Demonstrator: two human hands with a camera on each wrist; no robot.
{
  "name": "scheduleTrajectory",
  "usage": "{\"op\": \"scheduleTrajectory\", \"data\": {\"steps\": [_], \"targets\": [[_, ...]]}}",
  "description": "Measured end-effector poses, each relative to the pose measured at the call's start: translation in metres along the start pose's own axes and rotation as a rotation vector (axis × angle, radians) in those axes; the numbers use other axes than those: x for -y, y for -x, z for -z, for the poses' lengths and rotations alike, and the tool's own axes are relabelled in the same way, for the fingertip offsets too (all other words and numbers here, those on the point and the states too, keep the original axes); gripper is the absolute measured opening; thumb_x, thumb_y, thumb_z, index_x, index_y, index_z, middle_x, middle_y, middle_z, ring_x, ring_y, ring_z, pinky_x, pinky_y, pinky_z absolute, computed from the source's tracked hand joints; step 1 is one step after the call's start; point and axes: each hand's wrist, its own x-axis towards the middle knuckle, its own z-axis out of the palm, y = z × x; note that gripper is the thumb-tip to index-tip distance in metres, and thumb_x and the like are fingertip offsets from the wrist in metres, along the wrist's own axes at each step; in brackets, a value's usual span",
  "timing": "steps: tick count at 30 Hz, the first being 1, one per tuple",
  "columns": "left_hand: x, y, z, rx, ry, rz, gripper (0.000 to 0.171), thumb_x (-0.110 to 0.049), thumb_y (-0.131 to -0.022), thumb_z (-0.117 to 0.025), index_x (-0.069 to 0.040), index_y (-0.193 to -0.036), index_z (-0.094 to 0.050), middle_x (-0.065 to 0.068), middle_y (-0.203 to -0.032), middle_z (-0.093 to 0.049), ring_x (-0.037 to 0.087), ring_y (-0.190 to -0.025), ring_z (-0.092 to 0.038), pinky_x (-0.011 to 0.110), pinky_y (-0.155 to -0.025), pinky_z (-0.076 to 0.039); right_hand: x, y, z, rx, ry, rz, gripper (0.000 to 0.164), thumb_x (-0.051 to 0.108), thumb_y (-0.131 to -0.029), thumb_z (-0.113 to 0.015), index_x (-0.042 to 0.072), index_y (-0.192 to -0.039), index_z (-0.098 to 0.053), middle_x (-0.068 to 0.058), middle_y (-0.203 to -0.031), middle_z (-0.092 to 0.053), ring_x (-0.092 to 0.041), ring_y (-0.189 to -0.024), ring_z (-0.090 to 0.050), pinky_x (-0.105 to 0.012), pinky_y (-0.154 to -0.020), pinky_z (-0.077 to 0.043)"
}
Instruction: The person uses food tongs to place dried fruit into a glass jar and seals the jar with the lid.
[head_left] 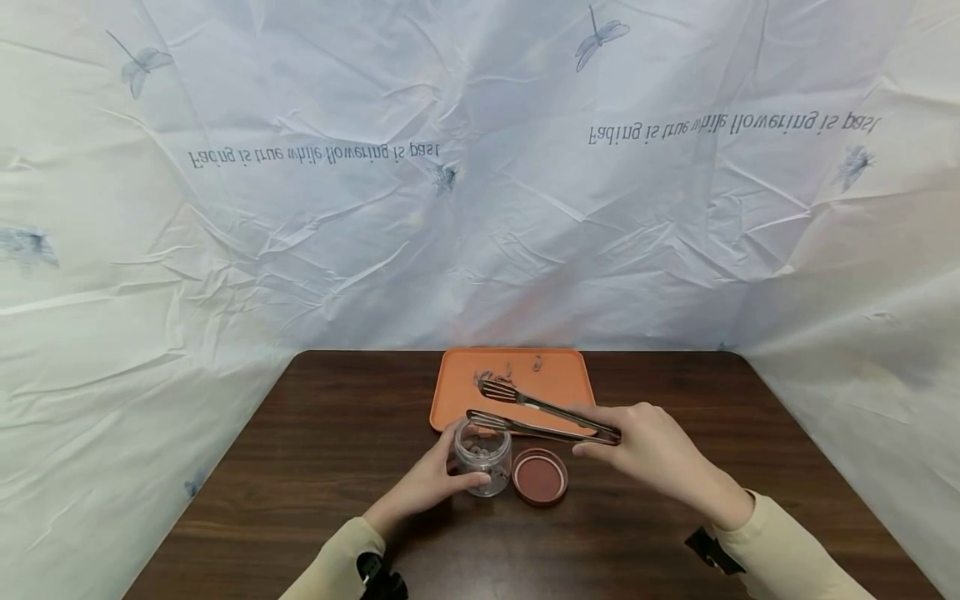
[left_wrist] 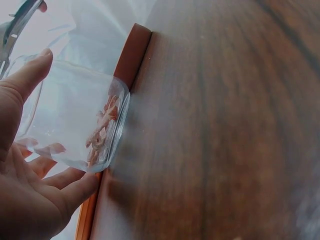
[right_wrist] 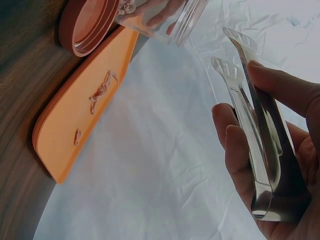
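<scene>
the left hand [head_left: 429, 483] grips the clear jar [head_left: 498, 465], likely to steady it; the right hand [head_left: 656, 446] holds slotted metal tongs [right_wrist: 268, 120] near their bend, apparently so they spread apart.

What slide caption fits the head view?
Left hand grips an open clear jar, lid beside it; right hand holds metal tongs near an orange tray.

A left hand [left_wrist: 30, 200] gripped a clear jar [left_wrist: 70, 110] with reddish pieces [left_wrist: 102, 127] gathered near its base at a wood-grain tabletop [left_wrist: 215, 125], as a red-brown lid [left_wrist: 133, 57], an orange tray's edge [left_wrist: 87, 215] and part of some metal tongs [left_wrist: 18, 26] showed around it.
</scene>
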Motion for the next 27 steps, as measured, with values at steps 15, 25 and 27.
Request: {"op": "scheduleTrajectory", "data": {"steps": [15,25,27], "targets": [[0.006,-0.009,0.01,0.026,0.027,-0.034,0.09,-0.027,-0.093,-0.076,-0.021,-0.16,-0.018,0.014,-0.156,-0.037,0.035,-0.139,-0.043,0.05,-0.109,-0.044,-0.004,-0.015,0.005,-0.063,0.009,-0.035,0.056,0.04,-0.085,-0.081,0.023,-0.136,-0.066,0.016,-0.05,-0.031,0.0,-0.045,-0.017,-0.02,-0.043,-0.023],[0.009,-0.014,0.018,0.036,0.025,-0.031,0.091,-0.029,-0.092,-0.077,-0.022,-0.161,-0.018,0.016,-0.155,-0.037,0.037,-0.139,-0.043,0.05,-0.108,-0.045,-0.016,-0.032,0.009,-0.222,-0.015,-0.091,0.066,0.048,-0.086,-0.078,0.021,-0.144,-0.059,0.008,-0.054,-0.045,-0.005,-0.042,-0.029,-0.025,-0.043,-0.034],[0.01,-0.016,0.02,0.04,0.023,-0.034,0.09,-0.029,-0.092,-0.077,-0.022,-0.16,-0.018,0.017,-0.155,-0.037,0.038,-0.139,-0.043,0.051,-0.108,-0.045,-0.02,-0.037,0.009,-0.24,-0.017,-0.105,0.067,0.049,-0.086,-0.078,0.021,-0.144,-0.059,0.007,-0.055,-0.045,-0.006,-0.043,-0.032,-0.026,-0.045,-0.035]]}}
